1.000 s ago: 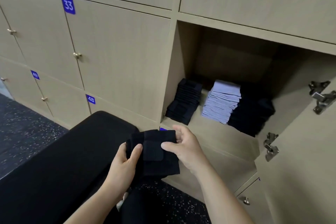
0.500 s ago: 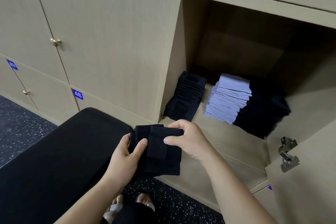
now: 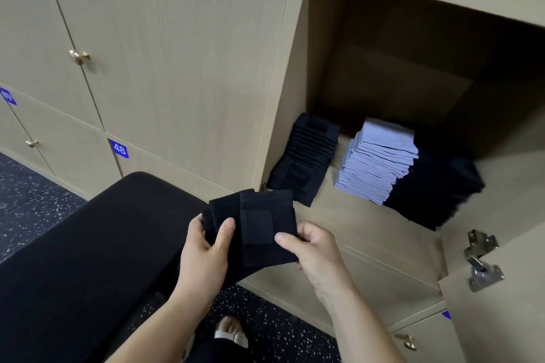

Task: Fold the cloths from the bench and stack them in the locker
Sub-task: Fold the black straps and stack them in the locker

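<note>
Three stacks of cloths (image 3: 377, 159) are laid in the locker (image 3: 368, 224); one folded black cloth (image 3: 265, 230), pinched by the left hand (image 3: 203, 256) and right hand (image 3: 315, 250), is yet to be added

Changing room: numbered lockers (image 3: 165, 74), bench (image 3: 88, 244).

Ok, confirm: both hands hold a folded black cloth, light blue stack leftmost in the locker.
Not leftmost. The head view shows the light blue stack between the left dark stack and right dark stack. The left hand and right hand do hold the folded black cloth.
</note>
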